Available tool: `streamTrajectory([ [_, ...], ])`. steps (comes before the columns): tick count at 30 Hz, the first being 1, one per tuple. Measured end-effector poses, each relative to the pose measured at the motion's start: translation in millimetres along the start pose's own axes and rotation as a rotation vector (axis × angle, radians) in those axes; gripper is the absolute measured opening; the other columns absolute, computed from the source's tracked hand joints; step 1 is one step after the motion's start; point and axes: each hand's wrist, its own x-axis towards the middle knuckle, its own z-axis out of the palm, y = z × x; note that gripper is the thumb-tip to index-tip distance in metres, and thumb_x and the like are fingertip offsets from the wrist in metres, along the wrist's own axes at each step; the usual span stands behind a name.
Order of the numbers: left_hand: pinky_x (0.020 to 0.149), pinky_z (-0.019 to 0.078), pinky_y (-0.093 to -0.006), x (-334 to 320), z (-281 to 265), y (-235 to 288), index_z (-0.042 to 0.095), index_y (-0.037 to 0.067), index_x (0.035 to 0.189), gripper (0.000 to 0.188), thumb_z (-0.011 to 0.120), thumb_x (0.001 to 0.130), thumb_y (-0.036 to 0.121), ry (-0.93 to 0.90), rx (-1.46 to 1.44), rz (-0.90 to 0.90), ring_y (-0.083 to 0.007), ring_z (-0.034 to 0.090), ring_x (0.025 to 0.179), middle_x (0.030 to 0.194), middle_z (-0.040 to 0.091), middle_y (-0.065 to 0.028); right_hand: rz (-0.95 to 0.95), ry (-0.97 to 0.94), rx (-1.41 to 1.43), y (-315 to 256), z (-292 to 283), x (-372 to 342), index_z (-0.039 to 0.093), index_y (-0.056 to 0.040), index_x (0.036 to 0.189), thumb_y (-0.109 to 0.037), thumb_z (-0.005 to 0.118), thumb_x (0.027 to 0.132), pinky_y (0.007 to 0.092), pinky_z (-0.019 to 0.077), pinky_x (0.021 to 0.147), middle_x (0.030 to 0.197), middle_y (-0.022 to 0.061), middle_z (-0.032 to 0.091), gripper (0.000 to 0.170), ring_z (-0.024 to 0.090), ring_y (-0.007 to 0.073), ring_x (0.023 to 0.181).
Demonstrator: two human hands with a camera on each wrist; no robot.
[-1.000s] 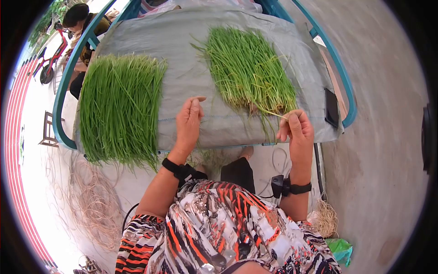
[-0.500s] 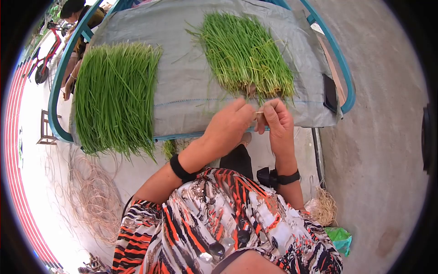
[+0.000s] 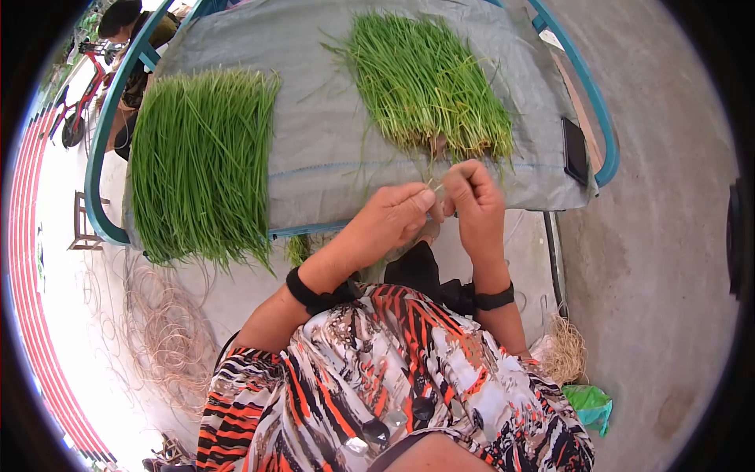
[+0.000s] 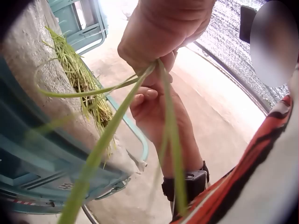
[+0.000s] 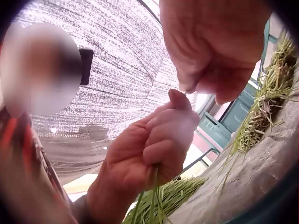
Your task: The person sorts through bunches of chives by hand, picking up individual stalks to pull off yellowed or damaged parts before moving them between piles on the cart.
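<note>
Gripping a few green stalks (image 4: 110, 135) in curled fingers, the left hand (image 3: 397, 211) meets the right hand (image 3: 476, 197), whose fingertips pinch the pale ends over the near edge of a creased grey sheet (image 3: 314, 118). A left bundle (image 3: 200, 165) and a right bundle (image 3: 429, 86) lie well apart on it, a phone (image 3: 575, 149) by its right edge. Teal rails (image 3: 92, 181) flank it, and coiled strands (image 3: 169, 338) litter the floor (image 3: 629, 228).

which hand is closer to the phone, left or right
Right. In the head view, the right hand is to the left of the phone and slightly nearer the person; the left hand is farther left, beyond the right hand.
</note>
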Motion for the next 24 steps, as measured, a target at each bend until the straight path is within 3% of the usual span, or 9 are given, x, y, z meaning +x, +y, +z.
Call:
streamTrajectory([
  [4,0.043,0.0241,-0.0188,-5.0,-5.1,-3.1,0.056,0.002,0.095,0.030,0.043,0.098,0.029,-0.024,-0.203,-0.018,-0.0035,0.031,0.051,0.062,0.036,0.0058,-0.089,0.088,0.004,3.9,-14.3,10.3,0.054,-0.0050,0.089,-0.025,0.053,0.095,0.0190,0.0372,0.048,0.066,-0.0029,0.049,0.021,0.046,0.0046,0.053],
  [6,0.046,0.0302,-0.0197,-1.9,-6.7,-2.1,0.054,0.002,0.102,0.029,0.042,0.099,0.028,-0.023,-0.309,-0.006,-0.0058,0.036,0.052,0.064,0.042,0.0031,-0.033,-0.051,0.003,-1.5,-10.9,3.9,0.054,-0.0043,0.091,-0.032,0.050,0.096,0.0187,0.0366,0.046,0.069,-0.0021,0.051,0.029,0.046,0.0051,0.050],
  [9,0.067,0.0467,-0.0248,8.6,-10.7,-6.0,0.051,0.002,0.114,0.030,0.040,0.099,0.026,-0.109,-0.482,0.247,-0.0136,0.055,0.073,0.085,0.058,-0.0057,0.166,-0.177,0.066,-0.5,-1.6,-6.9,0.053,-0.0044,0.095,-0.039,0.040,0.098,0.0189,0.0353,0.042,0.075,0.0011,0.056,0.037,0.046,0.0064,0.047],
  [10,0.076,0.0460,-0.0283,9.1,-12.0,-4.3,0.050,0.002,0.117,0.031,0.040,0.099,0.025,-0.091,-0.546,0.253,-0.0170,0.055,0.084,0.094,0.058,-0.0082,0.251,-0.207,0.099,0.5,1.6,-9.1,0.054,-0.0047,0.097,-0.041,0.037,0.098,0.0190,0.0348,0.041,0.078,0.0024,0.059,0.040,0.045,0.0070,0.046],
  [12,0.095,0.0447,-0.0353,8.2,-14.2,1.1,0.047,0.002,0.122,0.032,0.039,0.099,0.024,-0.054,-0.673,0.269,-0.0237,0.055,0.107,0.113,0.058,-0.0131,0.356,-0.295,0.195,0.7,4.3,-11.9,0.052,-0.0043,0.102,-0.040,0.044,0.096,0.0183,0.0336,0.040,0.076,0.0020,0.060,0.036,0.045,0.0053,0.045],
  [15,0.104,0.0398,-0.0394,13.0,-19.7,0.9,0.045,0.002,0.124,0.034,0.040,0.099,0.024,-0.039,-0.739,0.329,-0.0278,0.047,0.122,0.127,0.052,-0.0157,0.407,-0.451,0.131,-1.7,7.4,-11.1,0.054,-0.0050,0.103,-0.036,0.049,0.095,0.0174,0.0338,0.041,0.075,0.0020,0.061,0.033,0.045,0.0040,0.044],
  [19,0.101,0.0434,-0.0386,17.6,-22.0,0.8,0.044,-0.001,0.124,0.035,0.039,0.099,0.022,0.056,-0.715,0.338,-0.0282,0.050,0.119,0.124,0.054,-0.0150,0.434,-0.521,0.019,6.0,3.9,-11.1,0.059,-0.0048,0.097,-0.031,0.052,0.094,0.0167,0.0367,0.042,0.071,0.0008,0.060,0.028,0.045,0.0037,0.044],
  [24,0.097,0.0472,-0.0367,24.4,-52.1,-0.9,0.045,-0.005,0.122,0.033,0.039,0.099,0.017,0.184,-0.704,0.361,-0.0274,0.052,0.116,0.122,0.055,-0.0150,0.533,-0.498,0.158,10.2,-2.8,-14.0,0.060,-0.0041,0.091,-0.027,0.052,0.095,0.0174,0.0410,0.043,0.066,-0.0008,0.057,0.024,0.046,0.0040,0.045],
])
